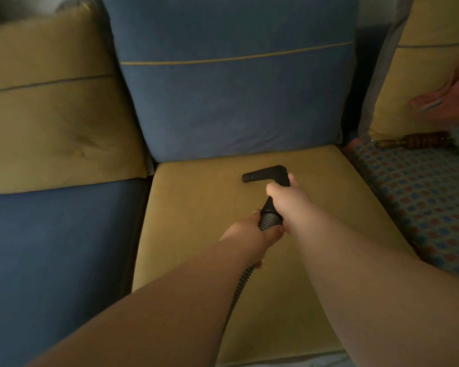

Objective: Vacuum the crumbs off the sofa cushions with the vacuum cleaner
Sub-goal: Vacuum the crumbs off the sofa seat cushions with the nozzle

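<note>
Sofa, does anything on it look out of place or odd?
Yes. A brown ribbed object lies on the patterned seat at the right, against a yellow back cushion; I cannot tell what it is. A third hand shows above it at the frame edge. No crumbs are visible.

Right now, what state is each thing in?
nozzle: lying on the yellow seat, head pointing left.
hose: held, trailing back.
left hand: grips the hose.
right hand: grips the nozzle's neck.
blue back cushion: upright.
beaded thing: lying on the patterned seat.
</note>
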Demonstrator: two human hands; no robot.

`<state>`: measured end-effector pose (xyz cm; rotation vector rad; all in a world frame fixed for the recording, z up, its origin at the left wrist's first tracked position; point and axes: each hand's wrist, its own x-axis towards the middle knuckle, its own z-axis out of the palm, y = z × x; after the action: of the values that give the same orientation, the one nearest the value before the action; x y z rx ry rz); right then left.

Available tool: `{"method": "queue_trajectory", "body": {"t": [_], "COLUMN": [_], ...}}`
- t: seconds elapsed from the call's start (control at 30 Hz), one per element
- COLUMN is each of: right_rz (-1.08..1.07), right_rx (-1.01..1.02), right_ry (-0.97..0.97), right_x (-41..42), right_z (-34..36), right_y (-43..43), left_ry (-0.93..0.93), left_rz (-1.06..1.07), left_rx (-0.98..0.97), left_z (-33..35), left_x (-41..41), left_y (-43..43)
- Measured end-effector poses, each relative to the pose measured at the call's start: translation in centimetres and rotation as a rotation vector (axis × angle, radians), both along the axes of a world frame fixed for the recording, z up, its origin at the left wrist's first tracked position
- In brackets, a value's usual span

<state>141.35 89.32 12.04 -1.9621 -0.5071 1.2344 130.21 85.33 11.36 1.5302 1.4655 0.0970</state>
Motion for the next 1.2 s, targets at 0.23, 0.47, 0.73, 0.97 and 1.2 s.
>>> {"method": "queue_trajectory", "body": {"t": [0.23, 0.47, 0.73, 0.97, 1.2], "right_rz": [-0.043, -0.199, -0.368, -0.396, -0.337], "right_rx": [-0.001, -0.052, -0.007, -0.029, -0.027], "right_ry": [-0.07, -0.12, -0.027, 0.045, 0.069], "right_x": [1.6, 7.2, 11.1, 8.9, 4.5], "right_z": [-0.3, 0.5, 0.4, 0.5, 0.7], "right_y": [-3.3, -8.2, -14.1, -13.9, -12.5], "left_ry": [-0.055, -0.118, -0.123, -0.061, -0.043], "left_rz": [-0.024, -0.203, -0.337, -0.333, -0.253], "left_rx": [-0.029, -0.064, -0.095, -0.093, -0.09], "left_z": [-0.4, -0.1, -0.1, -0.2, -0.8], "left_x": [1.5, 6.5, 10.4, 8.4, 3.8], "left_y": [-3.2, -6.4, -9.9, -9.4, -8.3]}}
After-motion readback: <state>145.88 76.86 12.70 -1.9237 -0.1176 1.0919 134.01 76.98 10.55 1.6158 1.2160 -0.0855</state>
